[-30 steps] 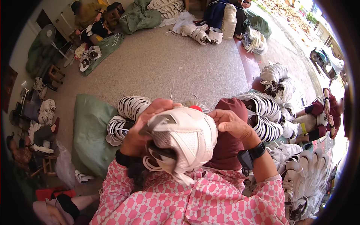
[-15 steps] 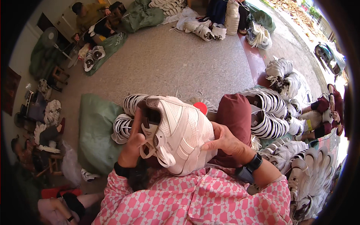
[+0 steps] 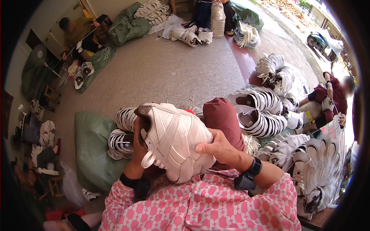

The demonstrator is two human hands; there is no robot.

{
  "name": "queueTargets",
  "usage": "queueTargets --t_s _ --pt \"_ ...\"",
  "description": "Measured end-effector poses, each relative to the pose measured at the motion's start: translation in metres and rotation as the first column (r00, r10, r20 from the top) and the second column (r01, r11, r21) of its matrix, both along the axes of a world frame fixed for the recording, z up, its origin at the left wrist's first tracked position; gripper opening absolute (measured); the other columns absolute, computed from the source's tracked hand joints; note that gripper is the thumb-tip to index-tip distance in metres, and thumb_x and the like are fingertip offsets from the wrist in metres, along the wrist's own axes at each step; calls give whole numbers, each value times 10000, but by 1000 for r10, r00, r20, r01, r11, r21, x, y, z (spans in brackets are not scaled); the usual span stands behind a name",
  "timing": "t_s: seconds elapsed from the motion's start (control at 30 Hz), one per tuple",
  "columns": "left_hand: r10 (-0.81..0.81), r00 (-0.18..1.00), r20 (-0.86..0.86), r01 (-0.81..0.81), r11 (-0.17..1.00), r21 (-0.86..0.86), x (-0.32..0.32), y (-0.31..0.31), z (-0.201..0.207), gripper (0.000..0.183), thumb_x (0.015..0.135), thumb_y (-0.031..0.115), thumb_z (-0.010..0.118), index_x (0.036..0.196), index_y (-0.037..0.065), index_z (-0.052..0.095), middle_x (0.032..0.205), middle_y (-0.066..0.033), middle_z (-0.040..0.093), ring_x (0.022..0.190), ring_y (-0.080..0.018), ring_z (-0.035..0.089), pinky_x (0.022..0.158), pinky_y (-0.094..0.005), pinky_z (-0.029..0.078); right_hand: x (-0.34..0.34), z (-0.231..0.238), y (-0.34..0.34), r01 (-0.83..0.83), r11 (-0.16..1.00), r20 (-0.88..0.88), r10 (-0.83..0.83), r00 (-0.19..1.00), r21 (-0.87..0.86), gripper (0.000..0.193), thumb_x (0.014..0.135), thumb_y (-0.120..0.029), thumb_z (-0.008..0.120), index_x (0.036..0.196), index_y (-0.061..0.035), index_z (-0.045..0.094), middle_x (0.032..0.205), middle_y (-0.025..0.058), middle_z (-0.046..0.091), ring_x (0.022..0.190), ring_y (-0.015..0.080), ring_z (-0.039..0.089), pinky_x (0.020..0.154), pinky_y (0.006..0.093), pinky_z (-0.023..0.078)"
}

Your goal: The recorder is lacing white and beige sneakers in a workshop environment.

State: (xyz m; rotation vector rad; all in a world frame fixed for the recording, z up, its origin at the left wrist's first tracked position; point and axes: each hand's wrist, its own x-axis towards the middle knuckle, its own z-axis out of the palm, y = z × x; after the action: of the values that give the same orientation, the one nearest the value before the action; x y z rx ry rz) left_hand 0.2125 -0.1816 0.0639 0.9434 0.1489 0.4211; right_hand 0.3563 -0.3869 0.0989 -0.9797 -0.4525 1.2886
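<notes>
A cream sneaker [image 3: 179, 140] with overlaid panels is held over my lap, its dark-lined ankle opening turned to the left. A white lace loop dangles from its near side. My left hand [image 3: 137, 152] grips the opening end, with most fingers hidden behind or inside the shoe. On the other side, my right hand [image 3: 219, 147] holds the sneaker, thumb pressed on its side panel and fingers underneath. A bit of something red shows just behind the shoe's upper edge. Whether the shoe has a sole cannot be made out.
Nested white shoe stacks [image 3: 256, 109] lie right of my knee [image 3: 223, 123]; more shoes [image 3: 318, 169] stand at the lower right. A green sack [image 3: 92, 148] and further shoe stacks [image 3: 120, 142] are on my left. Co-workers sit at far left and right [image 3: 339, 96].
The sneaker has tilted in my hands, its opening turning more away from view. The red thing behind it is now mostly covered. The whole view has shifted somewhat.
</notes>
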Motion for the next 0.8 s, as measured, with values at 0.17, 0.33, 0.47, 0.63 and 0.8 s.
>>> queueTargets --t_s 0.17,0.33,0.47,0.63,0.8 --pt "-106 994 18 105 929 -355 12 -1 -6 592 1031 479 298 1472 84 300 1468 -128 400 1336 -270 428 1119 -430 351 -7 -20 -5 -17 993 283 -16 959 114 909 692 -251 895 1395 17 385 1313 115 543 1208 198 516 1031 329 418" --pt "1 1000 -19 -5 977 -212 40 -6 -1 616 1019 460 364 1500 92 252 1467 -125 399 1336 -268 423 1126 -429 338 0 -1 7 86 995 251 -95 963 49 645 731 -180 863 1268 3 557 1189 81 640 1088 155 592 959 313 476" --pt "198 979 -44 -117 731 672 53 -5 19 725 950 296 559 1516 80 162 1478 -145 359 1335 -273 408 1118 -414 340 36 15 6 130 989 169 -140 976 65 530 751 -96 831 1218 3 601 1131 62 672 1013 130 623 904 302 505" --pt "-72 990 -124 117 907 404 72 27 43 884 883 374 633 1529 79 105 1499 -131 310 1337 -248 383 1124 -404 296 105 67 6 253 945 210 -295 932 208 591 721 -37 790 1258 35 553 1102 116 680 954 181 671 861 323 538" --pt "328 934 -143 206 -164 965 71 62 22 449 810 378 713 1111 56 630 1164 -133 605 1160 -338 500 1011 -434 356 199 63 -7 359 928 503 -359 786 101 459 765 -129 776 1155 51 616 980 123 707 816 187 699 762 306 575"
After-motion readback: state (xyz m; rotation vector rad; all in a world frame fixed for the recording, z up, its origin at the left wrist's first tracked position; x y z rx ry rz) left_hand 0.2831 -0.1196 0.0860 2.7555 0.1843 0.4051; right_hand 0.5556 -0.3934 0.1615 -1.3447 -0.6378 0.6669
